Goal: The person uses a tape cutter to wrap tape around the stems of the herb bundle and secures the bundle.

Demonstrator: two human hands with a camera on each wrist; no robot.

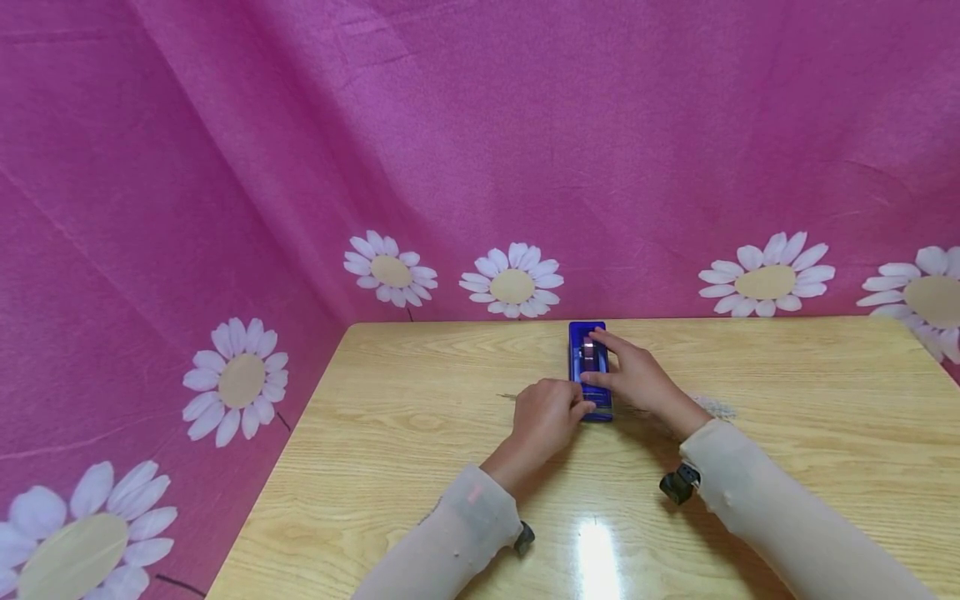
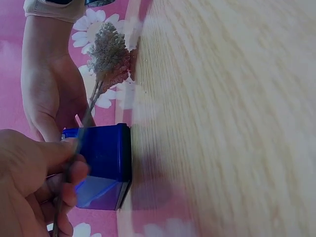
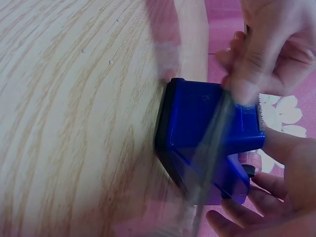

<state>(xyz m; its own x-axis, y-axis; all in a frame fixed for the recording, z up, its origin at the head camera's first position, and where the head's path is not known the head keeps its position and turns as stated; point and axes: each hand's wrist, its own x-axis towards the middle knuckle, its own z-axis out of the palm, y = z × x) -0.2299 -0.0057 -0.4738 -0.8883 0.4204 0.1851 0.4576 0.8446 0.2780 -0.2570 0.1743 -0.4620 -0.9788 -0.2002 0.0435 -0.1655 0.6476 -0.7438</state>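
A blue tape dispenser (image 1: 576, 333) stands on the table near its back edge. From its right side my right hand (image 1: 637, 375) grips it, the thumb and a finger lying on its upper part, near the tape roll (image 1: 588, 352). My left hand (image 1: 543, 415) is at the dispenser's near end. Between its thumb and fingers it pinches the thin stems (image 2: 94, 98) of a dried flower sprig (image 2: 107, 49), whose pale fluffy head reaches out to the right, beneath my right forearm. In the right wrist view the stem (image 3: 212, 148) crosses blurred before the dispenser.
The wood-grain table (image 1: 420, 358) stretches to both sides, with a bright light reflection near the front. Right behind its back edge hangs a pink cloth (image 1: 637, 167) with large white daisies; the cloth continues along the left side.
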